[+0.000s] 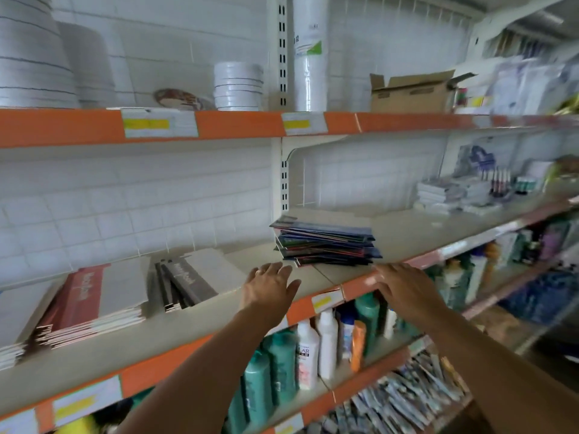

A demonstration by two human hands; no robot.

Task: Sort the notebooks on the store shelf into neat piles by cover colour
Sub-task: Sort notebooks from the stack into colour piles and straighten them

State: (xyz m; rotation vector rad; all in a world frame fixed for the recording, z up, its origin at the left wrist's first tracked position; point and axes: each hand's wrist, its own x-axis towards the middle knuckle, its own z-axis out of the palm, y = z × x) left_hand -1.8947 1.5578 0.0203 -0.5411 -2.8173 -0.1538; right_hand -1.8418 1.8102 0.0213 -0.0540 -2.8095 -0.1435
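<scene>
Just hands (269, 285) near shelf edge (354, 288)

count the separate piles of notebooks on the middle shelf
3: red-brown-covered notebooks fanned out at the left, dark brown-covered notebooks leaning beside them, and a messy blue and multicoloured stack near the centre post. The blurry stacks far right may be more.

Bare shelf (194, 311) between notebook piles (326, 242)

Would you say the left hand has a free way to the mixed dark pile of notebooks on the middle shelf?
Probably yes. The left hand is open, just in front of the pile of notebooks, with only bare shelf between them. The right hand stays off to the side.
</scene>
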